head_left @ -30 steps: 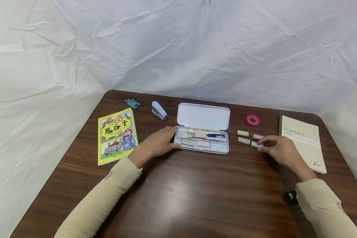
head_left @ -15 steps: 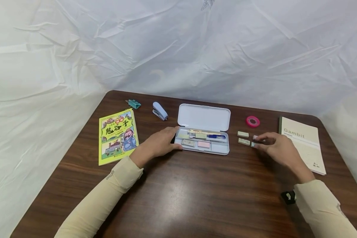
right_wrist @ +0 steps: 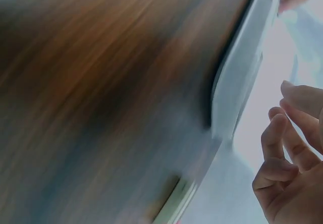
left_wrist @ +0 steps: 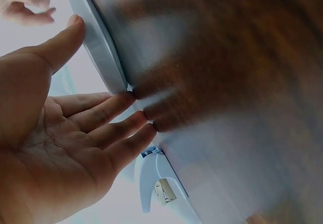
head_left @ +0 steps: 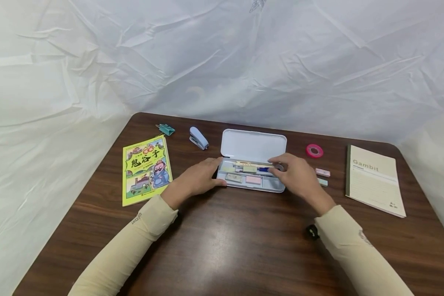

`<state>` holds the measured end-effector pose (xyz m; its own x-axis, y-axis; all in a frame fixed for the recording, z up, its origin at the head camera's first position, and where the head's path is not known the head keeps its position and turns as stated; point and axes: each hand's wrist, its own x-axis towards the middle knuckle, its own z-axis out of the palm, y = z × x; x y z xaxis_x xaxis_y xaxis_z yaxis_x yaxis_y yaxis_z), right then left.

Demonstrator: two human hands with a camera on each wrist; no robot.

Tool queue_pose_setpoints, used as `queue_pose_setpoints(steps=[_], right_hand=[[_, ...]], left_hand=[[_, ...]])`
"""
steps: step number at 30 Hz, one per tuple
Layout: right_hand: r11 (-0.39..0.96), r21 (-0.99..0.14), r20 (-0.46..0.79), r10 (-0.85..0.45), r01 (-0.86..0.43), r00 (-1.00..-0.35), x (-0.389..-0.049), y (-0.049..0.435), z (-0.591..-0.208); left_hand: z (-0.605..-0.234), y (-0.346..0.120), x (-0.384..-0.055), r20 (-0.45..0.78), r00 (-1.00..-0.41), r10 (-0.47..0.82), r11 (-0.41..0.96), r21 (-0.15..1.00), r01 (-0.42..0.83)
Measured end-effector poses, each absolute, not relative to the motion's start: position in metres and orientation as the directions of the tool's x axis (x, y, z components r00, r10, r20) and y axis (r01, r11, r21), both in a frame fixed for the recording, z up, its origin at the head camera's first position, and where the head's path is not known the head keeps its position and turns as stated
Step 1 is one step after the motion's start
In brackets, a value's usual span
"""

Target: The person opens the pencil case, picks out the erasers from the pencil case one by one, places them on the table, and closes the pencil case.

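Observation:
A white pencil case (head_left: 253, 145) stands on the table with its lid up. Inside lie a blue pen (head_left: 263, 169), a pink eraser (head_left: 253, 179), a patterned grey eraser (head_left: 234, 178) and a pale yellow-green eraser (head_left: 249, 169). My left hand (head_left: 197, 176) touches the case's left end, fingers straight and thumb at the front edge. Over the right end hovers my right hand (head_left: 299, 174), thumb and index finger apart around the pen's end. In the right wrist view the bent fingers of this hand (right_wrist: 298, 168) show nothing between them.
Right of the case lie a pink eraser (head_left: 322, 172) and a blue-green eraser (head_left: 322, 181). A pink tape roll (head_left: 314, 150) and notebook (head_left: 375, 181) are farther right. A stapler (head_left: 198, 138), teal clip-like item (head_left: 165, 129) and yellow comic book (head_left: 147, 170) are left.
My right hand has left the loose erasers and moved leftward to the pencil case's right end. The two rightmost loose erasers stay on the table. My left hand has not moved.

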<state>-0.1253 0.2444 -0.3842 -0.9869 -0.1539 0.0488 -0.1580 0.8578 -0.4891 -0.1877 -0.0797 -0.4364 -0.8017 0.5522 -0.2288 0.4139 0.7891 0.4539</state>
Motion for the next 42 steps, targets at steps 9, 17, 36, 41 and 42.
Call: queue_pose_setpoints(steps=[9,17,36,41,42], right_hand=[[0.856,-0.479,0.007,-0.216,-0.193,-0.976,-0.14,0.21,-0.395],[0.865,-0.464,-0.014,-0.221,-0.189,-0.975,-0.144,0.208,-0.402],[0.84,-0.483,0.048,-0.256,-0.247,-0.965,-0.146,0.213,-0.405],[0.804,-0.552,0.05,-0.231,-0.22,-0.972,-0.142,0.223,-0.403],[0.797,-0.568,0.044,-0.222,-0.207,-0.974,-0.142,0.225,-0.402]], left_hand=[[-0.443,-0.077,-0.188,-0.208,-0.8,0.563,0.788,0.427,0.444],[-0.404,-0.071,-0.171,-0.25,-0.796,0.551,0.791,0.461,0.403],[-0.42,-0.077,-0.181,-0.237,-0.802,0.549,0.786,0.472,0.399],[-0.435,-0.082,-0.189,-0.219,-0.799,0.56,0.775,0.479,0.412],[-0.437,-0.083,-0.19,-0.219,-0.799,0.56,0.774,0.482,0.411]])
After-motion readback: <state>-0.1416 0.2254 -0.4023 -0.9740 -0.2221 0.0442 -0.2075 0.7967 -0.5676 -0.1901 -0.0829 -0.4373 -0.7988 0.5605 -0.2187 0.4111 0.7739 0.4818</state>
